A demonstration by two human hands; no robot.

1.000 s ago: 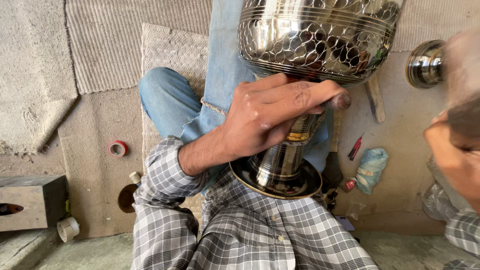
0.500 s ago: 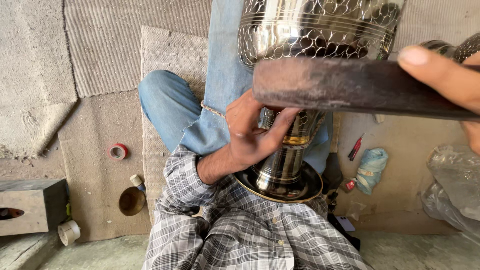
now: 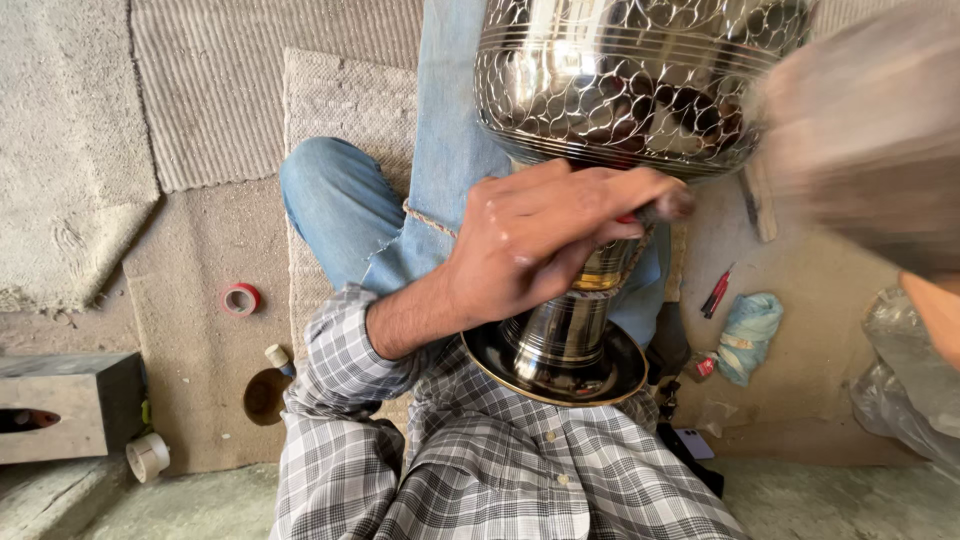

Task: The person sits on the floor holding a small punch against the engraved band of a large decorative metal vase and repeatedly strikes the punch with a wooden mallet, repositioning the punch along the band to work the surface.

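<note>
A large shiny metal vessel (image 3: pixel 620 90) with a scale-patterned bowl, a narrow stem and a round dark base (image 3: pixel 555 365) stands upright in my lap. My left hand (image 3: pixel 540 240) wraps across the stem just under the bowl and pinches a small thin tool (image 3: pixel 665 205) with its tip against the bowl's underside. At the right edge my right hand (image 3: pixel 935 310) shows only partly. Above it is a heavily blurred dark bar-shaped tool (image 3: pixel 860 150), close to the bowl's right side and apparently held by that hand.
On the floor to the left lie a red tape roll (image 3: pixel 240 298), a white tape roll (image 3: pixel 148 456), a grey block (image 3: pixel 65 405) and a small brown dish (image 3: pixel 265 395). To the right are a red-handled tool (image 3: pixel 716 292), a blue cloth (image 3: pixel 748 335) and a clear plastic bag (image 3: pixel 905 380).
The dark bar tool, which crossed in front of the vessel half a second ago, has swung off to the right and blurs. My left hand has shifted up, fingers pointing right under the bowl.
</note>
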